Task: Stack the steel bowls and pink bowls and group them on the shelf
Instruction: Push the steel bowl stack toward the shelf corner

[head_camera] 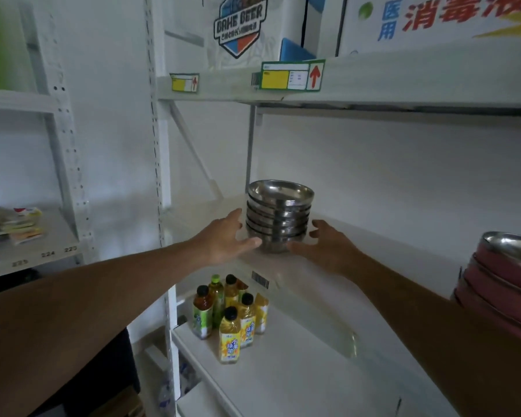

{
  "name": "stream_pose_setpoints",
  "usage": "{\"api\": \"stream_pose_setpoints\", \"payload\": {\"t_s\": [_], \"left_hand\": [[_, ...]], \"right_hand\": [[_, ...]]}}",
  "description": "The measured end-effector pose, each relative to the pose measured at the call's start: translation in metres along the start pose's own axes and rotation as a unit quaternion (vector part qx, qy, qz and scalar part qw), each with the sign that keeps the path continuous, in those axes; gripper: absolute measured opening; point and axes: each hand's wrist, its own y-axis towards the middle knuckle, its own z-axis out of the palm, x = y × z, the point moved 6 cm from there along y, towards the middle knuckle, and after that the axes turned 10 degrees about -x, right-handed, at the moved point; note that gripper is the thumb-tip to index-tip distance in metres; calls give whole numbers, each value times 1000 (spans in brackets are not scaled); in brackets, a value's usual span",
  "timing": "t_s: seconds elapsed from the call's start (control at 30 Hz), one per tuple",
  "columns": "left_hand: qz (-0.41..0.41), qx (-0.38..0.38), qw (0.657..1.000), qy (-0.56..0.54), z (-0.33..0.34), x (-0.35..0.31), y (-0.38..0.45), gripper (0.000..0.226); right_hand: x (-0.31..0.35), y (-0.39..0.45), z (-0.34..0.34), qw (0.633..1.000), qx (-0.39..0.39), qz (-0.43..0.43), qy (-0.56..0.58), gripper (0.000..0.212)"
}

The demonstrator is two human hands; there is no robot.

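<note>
A stack of several steel bowls [278,215] stands on the white shelf [373,254] near its left front corner. My left hand [227,237] is on the left of the stack's base, fingers spread, thumb close to the lowest bowl. My right hand [325,240] is on the right of the base, fingers apart and curled toward it. Whether either hand touches the bowls is unclear. A stack of pink bowls [503,287] with steel insides stands at the right edge of the same shelf, partly cut off by the frame.
Several bottled drinks [232,314] stand on the lower shelf below my hands. The upper shelf [403,82] carries cartons and yellow price labels. A neighbouring rack on the left holds flat packets [15,225]. An upright post [160,176] stands left of the bowls.
</note>
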Motion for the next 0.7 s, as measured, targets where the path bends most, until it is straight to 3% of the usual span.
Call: {"api": "stream_pose_setpoints", "payload": {"t_s": [0.07,0.17,0.43,0.53,0.7], "left_hand": [[5,3,998,-55,7,4,12,110],[26,13,992,-119,20,8,23,89],[46,7,990,-130,18,16,49,72],[39,2,992,-124,17,20,61,60],[42,0,991,-130,20,33,82,60]], "right_hand": [[0,6,6,1000,-17,-4,8,115],[2,10,13,998,-43,-28,25,95],[2,31,20,995,-76,-37,57,103],[3,46,25,993,-72,-48,80,100],[1,62,38,988,-79,-56,120,93]]}}
